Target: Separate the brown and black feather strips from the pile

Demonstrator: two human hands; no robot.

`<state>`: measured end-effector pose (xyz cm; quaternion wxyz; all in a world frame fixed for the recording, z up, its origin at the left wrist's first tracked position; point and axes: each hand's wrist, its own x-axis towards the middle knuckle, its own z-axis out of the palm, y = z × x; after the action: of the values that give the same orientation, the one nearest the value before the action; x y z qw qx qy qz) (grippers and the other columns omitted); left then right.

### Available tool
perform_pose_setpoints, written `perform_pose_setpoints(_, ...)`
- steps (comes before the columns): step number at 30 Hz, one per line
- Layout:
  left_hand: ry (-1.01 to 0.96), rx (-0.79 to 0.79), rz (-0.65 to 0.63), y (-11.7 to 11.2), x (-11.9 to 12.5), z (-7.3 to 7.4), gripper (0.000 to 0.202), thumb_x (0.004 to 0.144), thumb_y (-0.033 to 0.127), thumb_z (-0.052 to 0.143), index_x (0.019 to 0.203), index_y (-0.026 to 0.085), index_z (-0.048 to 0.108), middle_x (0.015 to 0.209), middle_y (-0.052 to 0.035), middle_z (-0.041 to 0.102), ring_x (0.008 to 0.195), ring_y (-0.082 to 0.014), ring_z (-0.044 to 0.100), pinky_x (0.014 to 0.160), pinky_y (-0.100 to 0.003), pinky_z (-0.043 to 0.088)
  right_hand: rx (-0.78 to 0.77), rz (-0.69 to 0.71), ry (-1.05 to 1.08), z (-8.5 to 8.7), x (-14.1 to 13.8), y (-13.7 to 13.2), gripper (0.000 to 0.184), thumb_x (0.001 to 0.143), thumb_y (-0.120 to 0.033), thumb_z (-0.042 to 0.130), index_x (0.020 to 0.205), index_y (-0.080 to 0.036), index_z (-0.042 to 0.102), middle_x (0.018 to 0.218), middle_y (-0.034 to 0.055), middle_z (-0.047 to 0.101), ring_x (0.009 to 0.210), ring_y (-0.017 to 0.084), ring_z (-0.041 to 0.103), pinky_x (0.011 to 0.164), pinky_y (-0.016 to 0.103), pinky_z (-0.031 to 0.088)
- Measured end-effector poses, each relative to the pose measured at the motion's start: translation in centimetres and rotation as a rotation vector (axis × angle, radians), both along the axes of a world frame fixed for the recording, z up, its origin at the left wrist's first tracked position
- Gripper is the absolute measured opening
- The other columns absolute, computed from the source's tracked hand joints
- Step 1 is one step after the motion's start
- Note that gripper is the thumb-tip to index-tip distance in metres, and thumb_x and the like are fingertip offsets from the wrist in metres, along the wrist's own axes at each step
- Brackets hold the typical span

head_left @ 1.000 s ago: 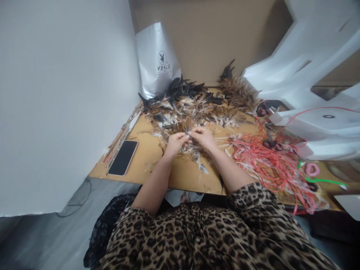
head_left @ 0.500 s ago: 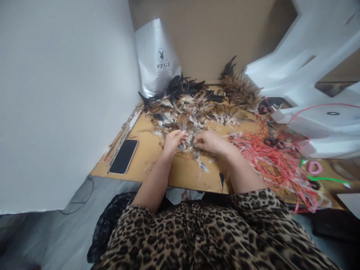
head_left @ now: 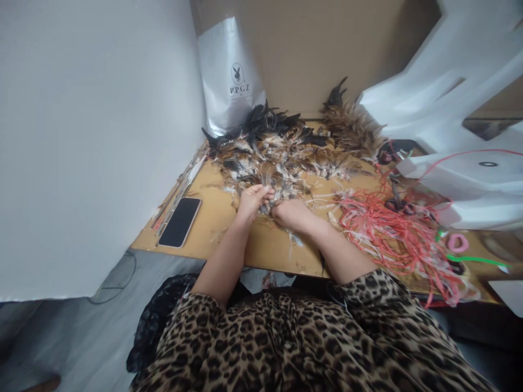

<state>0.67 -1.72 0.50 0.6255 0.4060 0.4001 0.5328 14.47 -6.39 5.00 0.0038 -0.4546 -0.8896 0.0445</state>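
Observation:
A heap of brown, black and white feathers (head_left: 281,149) covers the back of a wooden board (head_left: 216,218). My left hand (head_left: 252,200) is at the heap's near edge, fingers curled and pinched on a small bunch of feathers (head_left: 267,202). My right hand (head_left: 291,212) lies right beside it, fingers bent down and closed on the same bunch. The two hands almost touch. A few loose feathers (head_left: 295,238) lie on the board in front of them.
A black phone (head_left: 180,222) lies at the board's left edge. A tangle of red strings (head_left: 388,231) spreads on the right, with scissors (head_left: 398,204) and a pink ring (head_left: 456,243). A silver PPGZ bag (head_left: 231,76) stands behind; white foam sheets (head_left: 457,109) lie right.
My right hand has moved left and down, closing in on my left hand. The left hand has stayed at the feather heap's edge with the bunch.

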Motion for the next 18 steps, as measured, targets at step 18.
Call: perform_pose_setpoints(18,-0.164,-0.067,-0.101,-0.4,0.2,0.3,0.021,0.065,0.024,0.068,0.079,0.01,0.063,0.078,-0.0056,0.067,0.058,-0.0057,0.059,0.046,-0.012,0.04,-0.961,-0.451,1.89,-0.9,2.1,3.1,0.032,0.053,-0.025,0.075,0.066,-0.017,0.047,0.053,-0.0065,0.044,0.044,0.003,0.036,0.037,0.015,0.021)
